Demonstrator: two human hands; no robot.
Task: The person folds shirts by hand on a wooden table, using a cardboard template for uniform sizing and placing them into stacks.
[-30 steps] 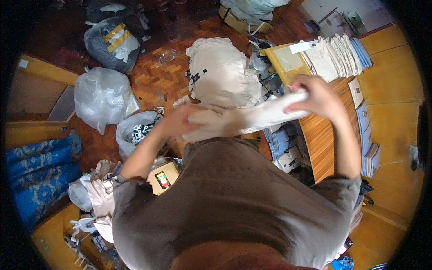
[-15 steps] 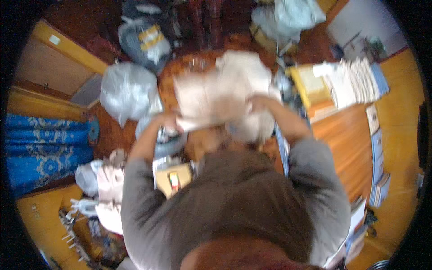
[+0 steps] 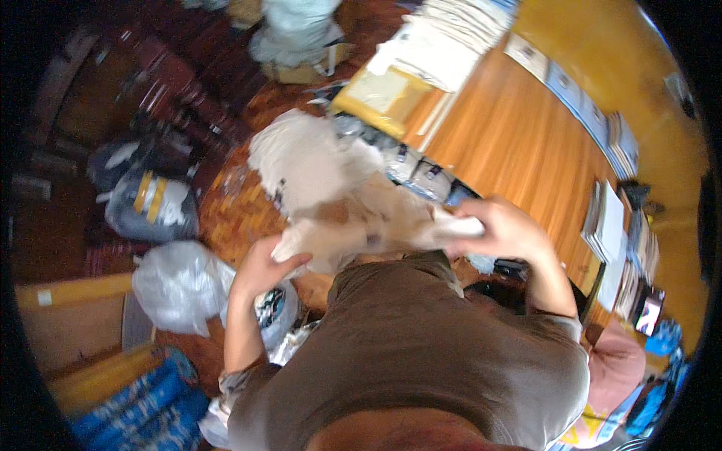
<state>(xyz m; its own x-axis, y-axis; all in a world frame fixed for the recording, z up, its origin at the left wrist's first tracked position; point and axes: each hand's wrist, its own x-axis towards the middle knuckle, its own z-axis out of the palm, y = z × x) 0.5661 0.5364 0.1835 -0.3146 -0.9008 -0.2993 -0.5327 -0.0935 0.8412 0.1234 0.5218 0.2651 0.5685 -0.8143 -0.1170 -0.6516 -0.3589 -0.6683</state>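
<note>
A cream-white cloth garment [image 3: 331,242] is stretched between my two hands in front of my waist, blurred by motion, its exact kind unclear. My left hand [image 3: 263,269] pinches one end, thumb on top. My right hand [image 3: 502,229] has its fingers closed round a bunched fold at the other end, close to the table's edge. Farther out, a broad pale cloth [image 3: 301,161] with small dark marks spreads over the floor side. I cannot tell whether it is the same piece.
On the right stands a wooden table [image 3: 511,120] bearing a stack of folded white garments [image 3: 444,49] and a yellow package [image 3: 383,101]. Clear plastic bags [image 3: 180,289] and a dark bag with yellow tape [image 3: 154,207] lie on the parquet floor [image 3: 226,192] at left.
My view has turned right, so the table now fills more of it. Both hands still hold the cloth, now closer to my body and nearer the table.
</note>
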